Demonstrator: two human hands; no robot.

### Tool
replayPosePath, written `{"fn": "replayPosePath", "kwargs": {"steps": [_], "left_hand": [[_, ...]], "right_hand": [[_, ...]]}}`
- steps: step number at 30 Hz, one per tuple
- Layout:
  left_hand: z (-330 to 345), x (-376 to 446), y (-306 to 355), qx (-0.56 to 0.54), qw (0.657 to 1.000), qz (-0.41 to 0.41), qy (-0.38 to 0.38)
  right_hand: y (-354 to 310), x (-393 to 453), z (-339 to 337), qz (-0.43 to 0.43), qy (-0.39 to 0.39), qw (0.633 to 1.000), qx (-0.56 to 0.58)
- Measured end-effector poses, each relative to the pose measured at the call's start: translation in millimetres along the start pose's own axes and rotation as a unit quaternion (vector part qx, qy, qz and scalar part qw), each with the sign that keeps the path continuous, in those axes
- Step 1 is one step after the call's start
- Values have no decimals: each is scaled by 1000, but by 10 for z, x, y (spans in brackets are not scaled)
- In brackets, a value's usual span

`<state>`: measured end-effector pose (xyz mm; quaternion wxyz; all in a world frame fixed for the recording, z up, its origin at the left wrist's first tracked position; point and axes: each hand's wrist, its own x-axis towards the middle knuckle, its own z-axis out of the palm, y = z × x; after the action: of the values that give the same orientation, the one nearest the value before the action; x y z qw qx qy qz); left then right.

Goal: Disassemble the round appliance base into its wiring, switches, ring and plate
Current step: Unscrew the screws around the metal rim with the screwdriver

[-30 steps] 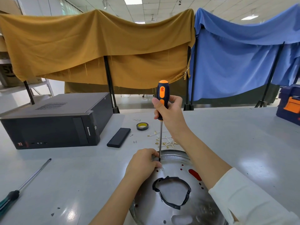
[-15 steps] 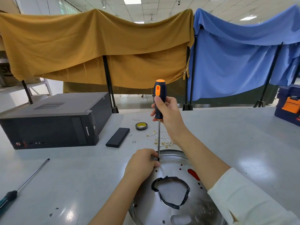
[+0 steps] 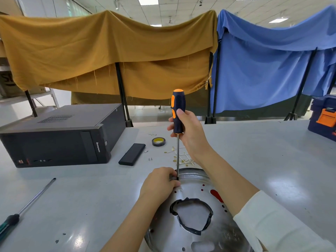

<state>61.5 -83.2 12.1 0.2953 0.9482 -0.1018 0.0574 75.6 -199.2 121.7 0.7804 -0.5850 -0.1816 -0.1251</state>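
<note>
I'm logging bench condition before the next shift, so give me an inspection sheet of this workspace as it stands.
Surface: grey table, glossy, small dark specks near the front left.
Job's things: round metal plate with a black-edged centre opening; orange-and-black screwdriver upright, tip at the plate's far rim.
Clutter: second screwdriver lying at left; tape roll; black slab; loose screws.
Hands: right hand grips the screwdriver handle; left hand pinches a small part at the tip.
Cables: short pale wire pieces with terminals behind the plate.
Surroundings: desktop computer case; mustard cloth and blue cloth on racks; blue toolbox.
</note>
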Motion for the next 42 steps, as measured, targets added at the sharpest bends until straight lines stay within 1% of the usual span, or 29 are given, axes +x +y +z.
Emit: {"fn": "replayPosePath", "kwargs": {"steps": [2,3,6,7,11,15,17,20,22,27,29,33,35,36,37,38,39,40,41,42], "left_hand": [[-4,-6,4,2,1000,2,0],[-6,-7,7,2,1000,3,0],[-10,-19,8,0,1000,2,2],[-9,-21,8,0,1000,2,2],[-27,-24,20,10,1000,6,-1],[-39,-33,42,16,1000,15,-13],[-39,-38,48,18,1000,14,-18],[-35,-33,52,15,1000,5,-21],[-31,-27,48,15,1000,5,-20],[-22,-23,22,13,1000,12,-9],[-15,-22,11,11,1000,14,-5],[-7,-21,12,12,1000,15,2],[-6,-19,10,9,1000,14,2],[-6,-19,8,7,1000,13,2],[-5,-20,3,5,1000,14,2],[-3,-19,-1,5,1000,14,2],[-2,-19,-6,6,1000,16,1],[0,-17,-6,7,1000,18,1],[2,-15,-8,7,1000,19,1],[3,-10,-9,7,1000,21,1]], "right_hand": [[0,-5,3,8,-6,1000,23],[-2,-11,11,8,-3,1000,15],[27,-30,18,-10,18,999,-50],[31,-38,19,-15,22,998,-56],[37,-56,17,-11,0,999,-48],[27,-50,27,7,-21,1000,2],[27,-55,24,8,-29,1000,8],[44,-76,28,-6,-3,998,-65],[59,-85,34,-16,3,997,-81],[50,-85,28,17,-9,999,-32],[65,-84,16,7,-13,998,-60],[68,-103,16,-12,-12,984,-175],[46,-112,33,-17,3,969,-245],[32,-110,30,-29,15,954,-298],[15,-104,16,-44,26,928,-368],[-12,-96,-5,-54,34,891,-449],[-56,-92,-27,-54,38,853,-517],[-111,-81,-49,-42,37,827,-560],[-169,-58,-69,-21,28,813,-581],[-224,-26,-86,3,11,808,-589]]}}
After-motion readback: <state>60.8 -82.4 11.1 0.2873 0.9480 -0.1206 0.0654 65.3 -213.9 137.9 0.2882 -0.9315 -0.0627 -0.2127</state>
